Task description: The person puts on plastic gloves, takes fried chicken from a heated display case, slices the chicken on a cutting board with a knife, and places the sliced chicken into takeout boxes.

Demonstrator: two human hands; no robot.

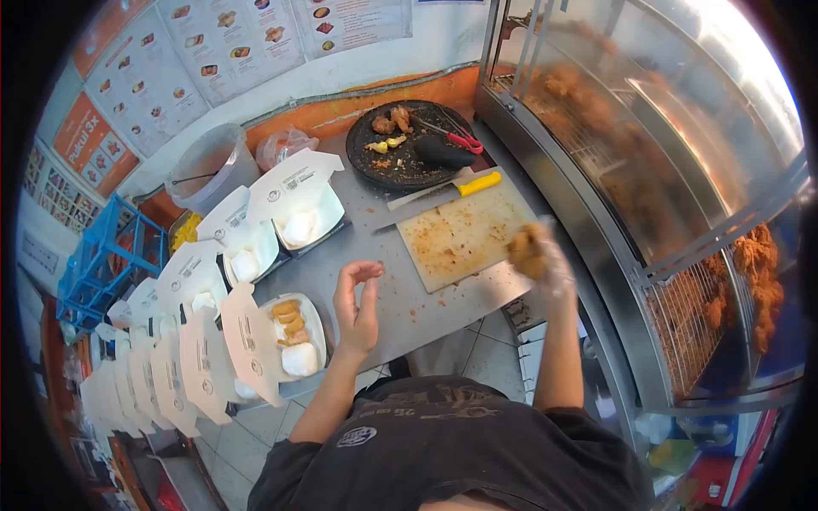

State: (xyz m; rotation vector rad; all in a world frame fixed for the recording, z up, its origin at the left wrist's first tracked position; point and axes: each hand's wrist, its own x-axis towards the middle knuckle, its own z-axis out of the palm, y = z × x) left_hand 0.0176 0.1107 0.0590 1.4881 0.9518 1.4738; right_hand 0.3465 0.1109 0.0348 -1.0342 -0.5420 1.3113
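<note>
My right hand [555,268], in a clear plastic glove, grips a piece of fried chicken [527,250] above the right edge of the white cutting board [460,230]. Crumbs are scattered over the board, and a yellow-handled knife [479,184] lies along its far edge. Bare and holding nothing, my left hand [358,307] hovers over the metal table with thumb and fingers apart. Just left of it, an open box [320,341] contains sliced brown fried pieces [290,322] and a white wrapped bundle [299,360].
Several open white boxes [243,336] stand in rows on the left. At the back, a round black tray [366,166] holds chicken pieces and red-handled tongs [464,141]. A glass display case [613,162] with fried chicken borders the right side. A blue basket [106,264] and a clear bucket [217,170] are at left.
</note>
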